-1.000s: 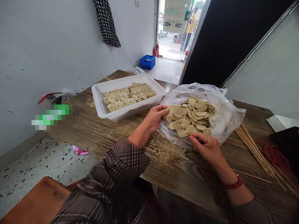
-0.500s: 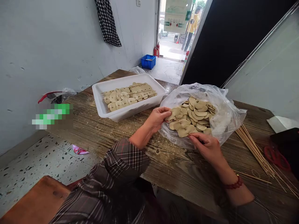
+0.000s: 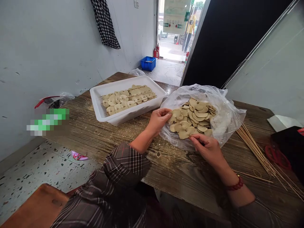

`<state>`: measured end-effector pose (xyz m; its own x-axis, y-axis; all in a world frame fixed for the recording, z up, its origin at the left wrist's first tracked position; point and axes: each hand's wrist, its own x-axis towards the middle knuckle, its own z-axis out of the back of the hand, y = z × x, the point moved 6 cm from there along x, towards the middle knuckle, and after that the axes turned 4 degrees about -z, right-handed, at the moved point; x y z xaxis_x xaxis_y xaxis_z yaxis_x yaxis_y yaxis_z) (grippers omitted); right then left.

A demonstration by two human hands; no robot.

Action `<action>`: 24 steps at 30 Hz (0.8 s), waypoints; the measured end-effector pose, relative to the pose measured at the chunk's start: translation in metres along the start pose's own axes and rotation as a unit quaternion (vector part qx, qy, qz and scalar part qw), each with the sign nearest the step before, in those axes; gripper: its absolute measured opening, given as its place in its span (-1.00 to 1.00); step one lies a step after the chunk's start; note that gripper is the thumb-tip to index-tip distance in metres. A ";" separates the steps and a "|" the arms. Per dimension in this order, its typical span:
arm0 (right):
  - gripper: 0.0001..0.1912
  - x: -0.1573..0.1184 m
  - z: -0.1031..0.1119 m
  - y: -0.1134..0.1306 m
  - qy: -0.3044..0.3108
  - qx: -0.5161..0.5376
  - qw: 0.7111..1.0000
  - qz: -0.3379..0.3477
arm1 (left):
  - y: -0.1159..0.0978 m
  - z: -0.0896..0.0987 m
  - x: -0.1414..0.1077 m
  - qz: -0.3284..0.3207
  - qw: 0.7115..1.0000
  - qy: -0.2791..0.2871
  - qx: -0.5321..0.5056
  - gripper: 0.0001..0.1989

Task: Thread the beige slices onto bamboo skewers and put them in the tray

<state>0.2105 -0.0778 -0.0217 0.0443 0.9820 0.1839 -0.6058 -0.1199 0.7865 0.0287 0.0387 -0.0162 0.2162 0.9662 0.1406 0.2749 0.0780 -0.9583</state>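
My left hand pinches a thin beige slice at the left side of a clear plastic bag. My right hand is closed on the end of a thin bamboo skewer, mostly hidden by the fingers. Overlapping beige slices are threaded on that skewer, just left of my right fingertips. Behind them, the open bag holds a heap of loose slices, flat and rounded.
A white tray with several skewered rows of slices stands left on the wooden table. At right lie bare bamboo skewers, red-handled scissors and a black object. A wooden seat is at lower left.
The whole view has shifted slightly to the right, so things appear a little further left. Both hands keep nearly the same hold on the slice and the skewer.
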 end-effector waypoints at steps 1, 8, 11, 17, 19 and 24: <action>-0.68 0.000 0.000 0.000 0.001 0.001 1.000 -0.003 | -0.001 0.000 0.000 -0.013 1.000 0.003 0.017 -0.76; -0.67 -0.001 -0.004 -0.008 0.020 0.020 0.999 -0.031 | -0.002 0.000 0.005 -0.073 0.987 0.019 0.144 -0.83; -0.66 -0.001 -0.005 -0.010 0.019 0.030 0.999 -0.037 | 0.000 0.000 0.005 -0.065 0.986 0.029 0.153 -0.83; -0.65 -0.001 -0.006 -0.011 0.031 0.043 0.998 -0.042 | -0.004 -0.003 0.004 -0.079 0.983 0.068 0.153 -0.73; -0.66 -0.001 -0.007 -0.011 0.031 0.046 0.998 -0.042 | -0.006 -0.005 0.003 -0.085 0.981 0.079 0.159 -0.70; -0.67 0.000 -0.007 -0.010 0.028 0.055 0.997 -0.046 | -0.005 -0.013 -0.001 -0.054 0.985 0.110 0.123 -0.64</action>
<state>0.2111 -0.0757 -0.0337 0.0503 0.9957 0.0776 -0.5109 -0.0411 0.8587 0.0394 0.0345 -0.0086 0.4030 0.8748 0.2688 0.0768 0.2604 -0.9624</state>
